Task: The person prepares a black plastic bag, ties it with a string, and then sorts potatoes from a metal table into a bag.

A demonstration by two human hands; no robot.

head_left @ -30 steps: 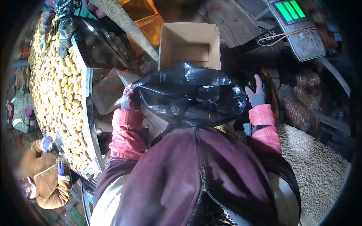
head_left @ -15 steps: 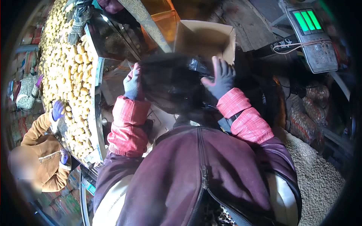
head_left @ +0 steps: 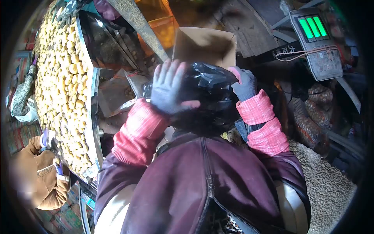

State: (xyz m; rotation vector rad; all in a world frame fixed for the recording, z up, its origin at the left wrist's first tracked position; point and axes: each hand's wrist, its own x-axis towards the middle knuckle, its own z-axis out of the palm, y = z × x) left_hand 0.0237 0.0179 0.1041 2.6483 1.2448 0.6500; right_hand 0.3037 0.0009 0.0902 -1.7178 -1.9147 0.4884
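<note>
A black plastic bag (head_left: 212, 91) spreads in front of my body, its shiny folds catching light. My left hand (head_left: 169, 86), in a grey glove, lies over the bag's left part with fingers stretched out and thumb apart. At the bag's upper right edge, my right hand (head_left: 244, 84), also gloved, has its fingers closed on the plastic. Just beyond the bag stands an open cardboard box (head_left: 204, 45).
On the left, a long sorting table (head_left: 95, 105) carries many potatoes (head_left: 64, 85). A person in a brown jacket (head_left: 48, 171) works beside it. At right are a scale display (head_left: 319, 46) with green bars and filled net bags (head_left: 313, 124). An orange crate (head_left: 159, 29) stands behind.
My left hand has let go of the bag's left edge and moved right over it, fingers spread. My right hand, open before, has closed on the bag's right edge.
</note>
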